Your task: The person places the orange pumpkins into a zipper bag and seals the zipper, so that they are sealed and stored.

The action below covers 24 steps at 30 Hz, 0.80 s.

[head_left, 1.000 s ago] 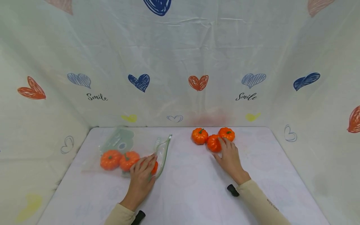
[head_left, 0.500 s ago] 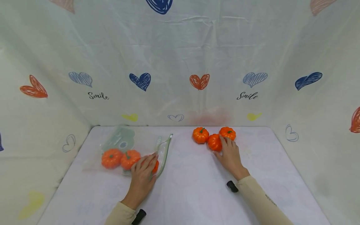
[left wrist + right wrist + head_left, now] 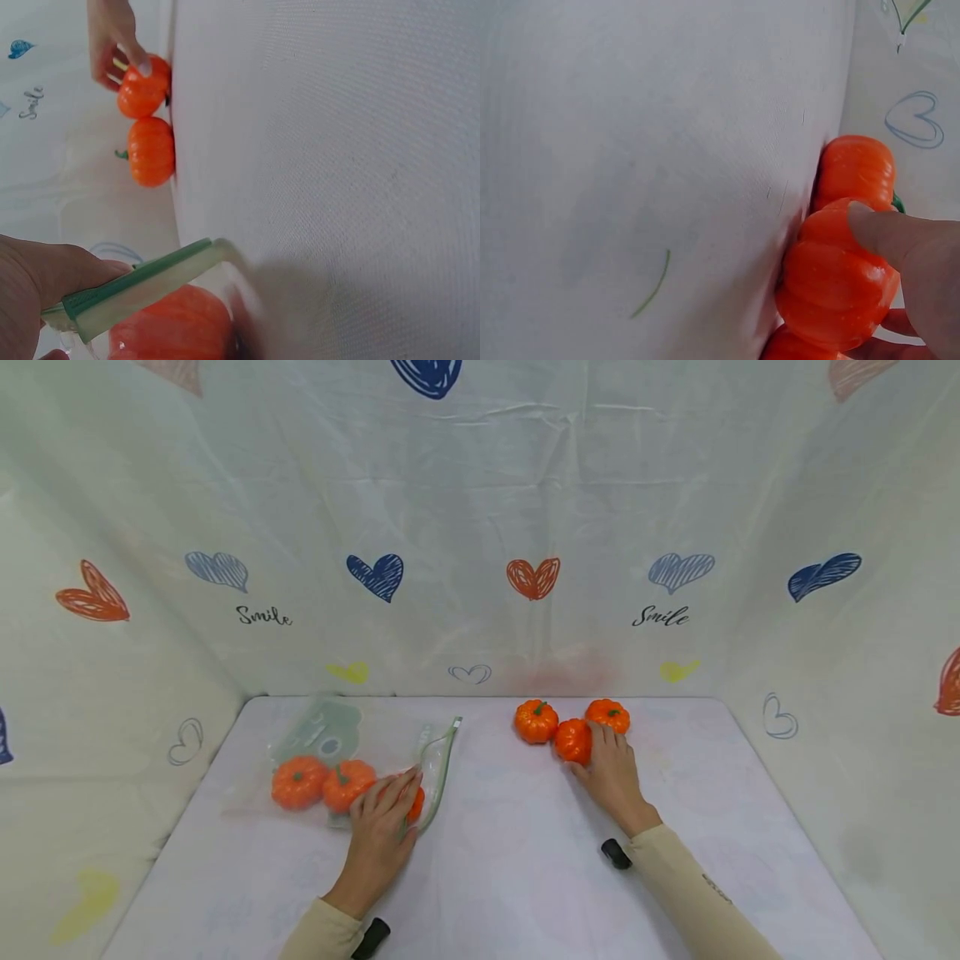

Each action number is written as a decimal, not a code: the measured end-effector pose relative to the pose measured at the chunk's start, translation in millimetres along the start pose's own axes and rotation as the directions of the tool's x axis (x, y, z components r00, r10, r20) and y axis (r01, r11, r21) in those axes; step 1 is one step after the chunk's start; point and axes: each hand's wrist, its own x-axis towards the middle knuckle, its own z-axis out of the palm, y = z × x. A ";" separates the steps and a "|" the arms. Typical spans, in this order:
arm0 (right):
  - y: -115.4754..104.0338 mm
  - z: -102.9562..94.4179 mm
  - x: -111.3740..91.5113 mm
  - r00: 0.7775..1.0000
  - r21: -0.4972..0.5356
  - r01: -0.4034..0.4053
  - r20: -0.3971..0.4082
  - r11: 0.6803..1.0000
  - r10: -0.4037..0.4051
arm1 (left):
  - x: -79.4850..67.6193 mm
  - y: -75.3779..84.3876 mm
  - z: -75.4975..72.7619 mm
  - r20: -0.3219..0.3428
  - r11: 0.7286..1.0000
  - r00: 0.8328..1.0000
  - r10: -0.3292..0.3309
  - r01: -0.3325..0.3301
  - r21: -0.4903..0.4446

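Observation:
My right hand [image 3: 615,777] grips a small orange toy pumpkin [image 3: 572,742], the front one of three. In the right wrist view the thumb [image 3: 889,229] presses its near side and fingers curl behind it. A second pumpkin [image 3: 536,722] stands to its left and a third pumpkin [image 3: 608,716] behind it, by the fingertips. My left hand [image 3: 381,831] rests on a clear zip bag [image 3: 390,727], its fingers laid over a bagged pumpkin that is mostly hidden. The bag's green zip edge [image 3: 142,281] runs across the thumb in the left wrist view.
Two more pumpkins lie in the bag, a left one [image 3: 298,782] and a middle one [image 3: 348,785]. A white cloth covers the table [image 3: 495,877]. Behind it hangs a pale curtain [image 3: 480,510] printed with hearts. Black wrist-strap pieces [image 3: 616,854] stick out beside both sleeves.
My right hand has closed in slightly around the front pumpkin, its thumb now at the pumpkin's near side. The left hand and the bag stay put. The head view has shifted a little.

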 end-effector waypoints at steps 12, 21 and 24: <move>6.2 -7.1 -22.4 0.997 0.050 0.017 -0.071 0.999 -0.013 | -2.4 -4.1 2.6 -0.009 1.000 1.000 0.013 -0.013 0.004; -2.0 -15.9 -41.0 0.998 0.095 0.040 -0.061 0.995 -0.035 | -0.3 -0.6 -0.4 -0.004 1.000 1.000 0.010 -0.010 0.010; -9.1 -16.3 -45.6 0.996 0.105 0.063 -0.065 0.993 -0.056 | -0.5 -1.3 -0.2 -0.007 1.000 1.000 0.013 -0.013 0.012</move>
